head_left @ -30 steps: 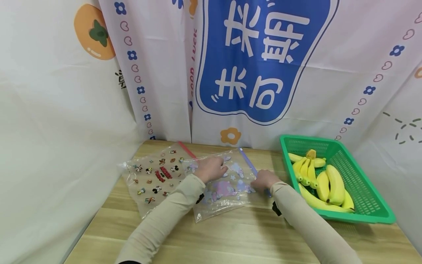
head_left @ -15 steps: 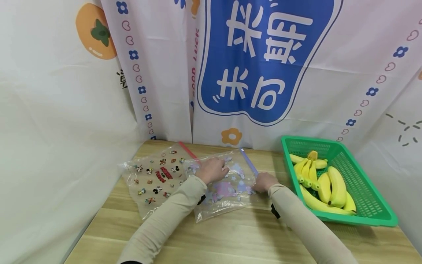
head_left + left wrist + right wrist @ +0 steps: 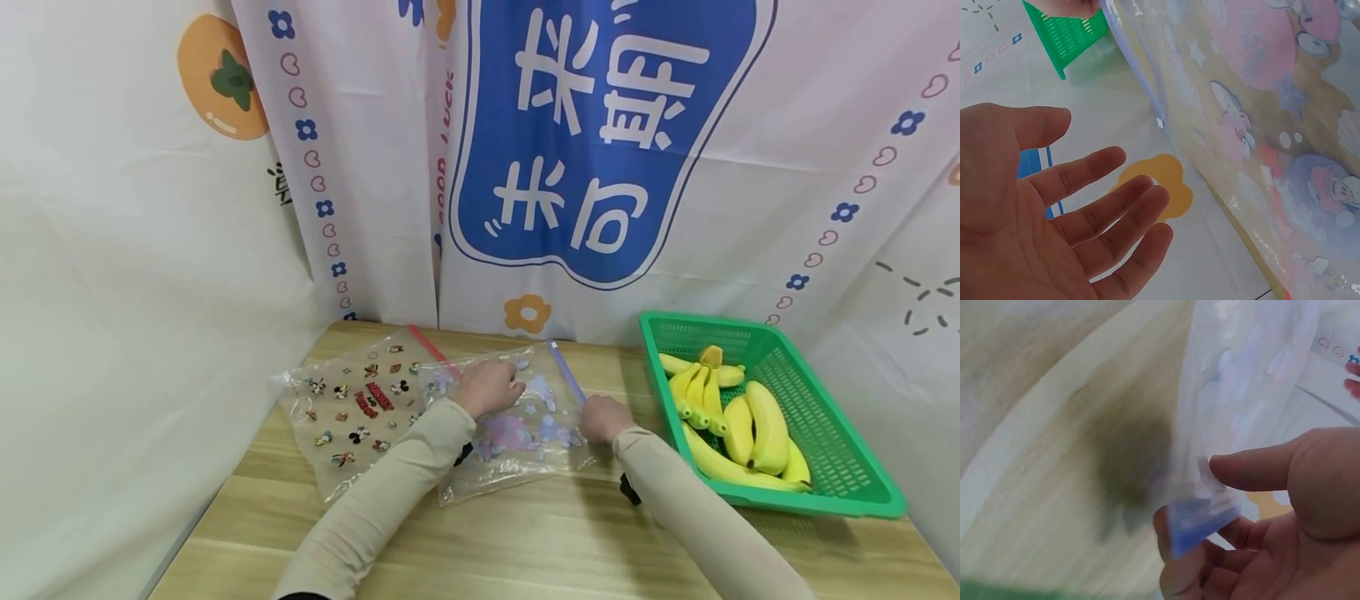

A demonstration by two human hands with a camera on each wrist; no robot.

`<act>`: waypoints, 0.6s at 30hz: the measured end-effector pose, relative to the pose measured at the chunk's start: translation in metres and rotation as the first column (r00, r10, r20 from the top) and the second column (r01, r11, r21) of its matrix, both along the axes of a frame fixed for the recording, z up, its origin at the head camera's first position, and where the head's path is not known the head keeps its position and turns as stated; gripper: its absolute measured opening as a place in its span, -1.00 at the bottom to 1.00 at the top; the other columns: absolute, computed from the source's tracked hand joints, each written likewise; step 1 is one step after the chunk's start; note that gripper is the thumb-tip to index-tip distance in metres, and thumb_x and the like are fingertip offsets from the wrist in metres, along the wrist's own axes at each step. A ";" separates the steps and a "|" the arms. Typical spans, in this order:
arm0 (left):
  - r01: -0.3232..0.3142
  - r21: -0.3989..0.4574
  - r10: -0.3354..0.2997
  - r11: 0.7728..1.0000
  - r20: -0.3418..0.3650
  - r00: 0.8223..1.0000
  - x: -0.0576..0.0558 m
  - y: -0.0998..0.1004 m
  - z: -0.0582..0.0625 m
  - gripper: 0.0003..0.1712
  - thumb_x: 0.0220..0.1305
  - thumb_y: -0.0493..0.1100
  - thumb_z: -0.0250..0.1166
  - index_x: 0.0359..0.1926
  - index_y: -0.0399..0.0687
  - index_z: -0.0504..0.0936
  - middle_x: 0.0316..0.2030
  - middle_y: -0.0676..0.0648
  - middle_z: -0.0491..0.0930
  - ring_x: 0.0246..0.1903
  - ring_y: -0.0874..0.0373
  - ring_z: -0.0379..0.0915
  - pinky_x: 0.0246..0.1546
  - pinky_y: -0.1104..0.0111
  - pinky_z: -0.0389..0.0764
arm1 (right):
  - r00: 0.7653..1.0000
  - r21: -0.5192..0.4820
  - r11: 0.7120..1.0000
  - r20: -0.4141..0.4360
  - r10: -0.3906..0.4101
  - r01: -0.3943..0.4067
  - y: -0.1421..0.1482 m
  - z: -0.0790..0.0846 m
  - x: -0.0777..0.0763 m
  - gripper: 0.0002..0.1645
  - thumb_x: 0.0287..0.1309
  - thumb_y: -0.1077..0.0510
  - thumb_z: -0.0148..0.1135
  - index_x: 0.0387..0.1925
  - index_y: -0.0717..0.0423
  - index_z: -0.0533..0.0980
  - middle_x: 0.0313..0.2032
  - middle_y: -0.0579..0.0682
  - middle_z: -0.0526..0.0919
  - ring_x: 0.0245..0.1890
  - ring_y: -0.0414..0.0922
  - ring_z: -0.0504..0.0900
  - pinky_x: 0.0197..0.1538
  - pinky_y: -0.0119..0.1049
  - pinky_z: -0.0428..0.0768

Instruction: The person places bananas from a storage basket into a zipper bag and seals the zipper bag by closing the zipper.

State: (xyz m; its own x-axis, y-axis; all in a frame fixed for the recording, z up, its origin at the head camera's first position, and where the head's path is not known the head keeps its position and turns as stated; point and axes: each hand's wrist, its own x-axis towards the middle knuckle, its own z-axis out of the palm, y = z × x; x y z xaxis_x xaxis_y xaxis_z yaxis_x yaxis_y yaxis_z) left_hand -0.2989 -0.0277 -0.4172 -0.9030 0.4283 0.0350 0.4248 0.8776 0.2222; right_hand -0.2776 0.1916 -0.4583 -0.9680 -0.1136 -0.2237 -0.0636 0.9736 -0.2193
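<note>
A clear zip bag [image 3: 510,435] printed with pink and lilac cartoon figures lies in the middle of the table, its purple zip edge [image 3: 567,372] facing right. Thumb and fingers of my right hand [image 3: 603,418] pinch the near corner of that edge; in the right wrist view the purple end [image 3: 1200,526] pokes out between them. My left hand [image 3: 487,387] hovers over the bag's far left part. The left wrist view has its palm [image 3: 997,219] bare and its fingers spread loosely, holding nothing. Under the left side of this bag lies a second clear bag [image 3: 367,400] with a red zip.
At the right stands a green basket [image 3: 840,500] with several bananas [image 3: 767,427] in it. Behind the table hangs a printed white cloth [image 3: 360,208], which also runs down the left side. The wooden table [image 3: 480,542] extends in front of the bags.
Both hands keep nearly the same places. The purple zip's near end, visible below my right hand a second ago, is now hidden by it in the head view.
</note>
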 end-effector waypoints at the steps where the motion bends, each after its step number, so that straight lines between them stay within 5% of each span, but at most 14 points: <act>1: -0.001 -0.005 0.001 1.000 0.001 1.000 0.000 0.000 0.000 -0.70 0.33 0.05 0.10 -0.32 -0.04 0.59 -0.41 0.02 0.59 -0.42 0.13 0.50 -0.43 0.27 0.50 | 1.000 -0.015 1.000 -0.007 -0.010 0.010 0.000 0.000 0.001 -0.92 0.01 0.29 0.12 -0.49 0.27 0.45 -0.50 0.12 0.53 -0.47 0.01 0.51 -0.34 -0.08 0.54; 7: -0.010 0.001 0.010 1.000 0.007 1.000 -0.004 0.001 0.002 -0.69 0.35 0.05 0.06 -0.28 -0.04 0.60 -0.35 0.01 0.61 -0.39 0.14 0.51 -0.42 0.29 0.51 | 0.997 -0.105 0.993 -0.059 -0.056 0.049 -0.006 0.007 0.008 -0.54 0.02 0.37 0.08 -0.01 0.53 0.30 -0.34 0.32 0.54 -0.31 0.18 0.58 -0.23 0.00 0.58; 15: -0.053 0.075 0.050 0.996 0.047 0.998 -0.004 0.004 0.006 -0.65 0.37 0.06 0.03 -0.33 -0.06 0.60 -0.35 -0.02 0.62 -0.44 0.13 0.50 -0.44 0.25 0.53 | 0.981 -0.191 0.981 -0.195 0.005 -0.043 -0.011 0.013 0.023 -0.74 -0.17 0.36 0.19 -0.32 0.37 0.44 -0.48 0.16 0.54 -0.45 0.06 0.56 -0.36 -0.08 0.57; 18: -0.095 0.118 0.086 0.989 0.077 0.993 -0.004 0.006 0.005 -0.56 0.38 0.12 -0.01 -0.15 -0.10 0.62 -0.17 -0.07 0.63 -0.26 0.07 0.55 -0.26 0.21 0.55 | 0.973 -0.255 0.965 -0.231 0.002 -0.062 -0.013 0.014 0.030 -0.72 -0.18 0.38 0.17 -0.30 0.33 0.44 -0.45 0.16 0.57 -0.44 0.04 0.57 -0.36 -0.11 0.57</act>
